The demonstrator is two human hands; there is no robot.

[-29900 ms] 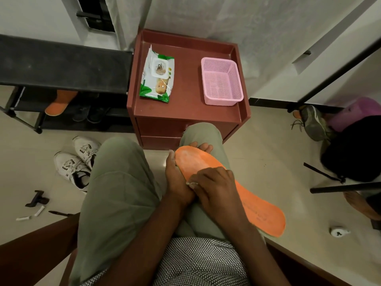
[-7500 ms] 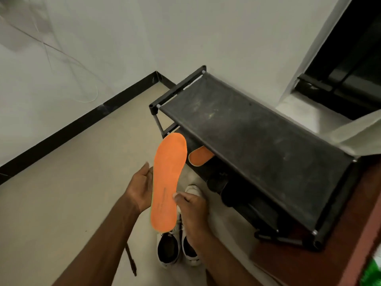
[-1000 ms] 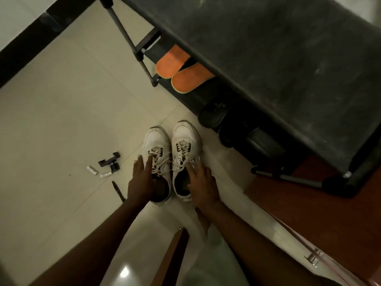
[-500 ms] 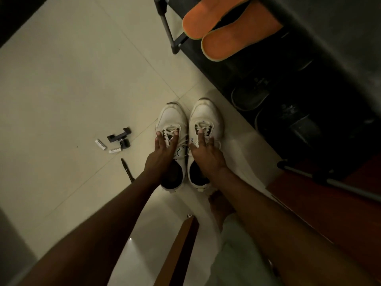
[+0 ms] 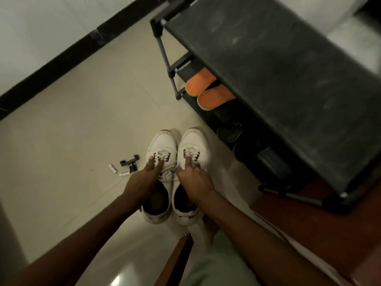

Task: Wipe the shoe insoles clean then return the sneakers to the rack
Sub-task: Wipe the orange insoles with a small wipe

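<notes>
Surroundings: a black shoe rack (image 5: 288, 65) stands against the wall at upper right, its dusty top shelf overhanging the lower tiers. Two orange insoles (image 5: 208, 89) lie side by side on a lower shelf, their rounded ends projecting past the shelf edge. Dark shoes (image 5: 247, 145) occupy the bottom tier, just beside the sneakers. A small black clamp (image 5: 129, 162) and white scraps (image 5: 113, 168) lie on the cream tile floor (image 5: 72, 120), left of the sneakers. A reddish-brown cabinet (image 5: 309, 228) fills the lower right. Task objects: a pair of white sneakers (image 5: 175, 162) rests on the floor in front of the rack, toes toward it, touching each other, openings dark. The left hand (image 5: 144, 179) lies over the left sneaker's tongue, fingers extended on the laces; the right hand (image 5: 193, 177) likewise rests on the right sneaker, fingers on its laces. Whether either hand grips cannot be told
</notes>
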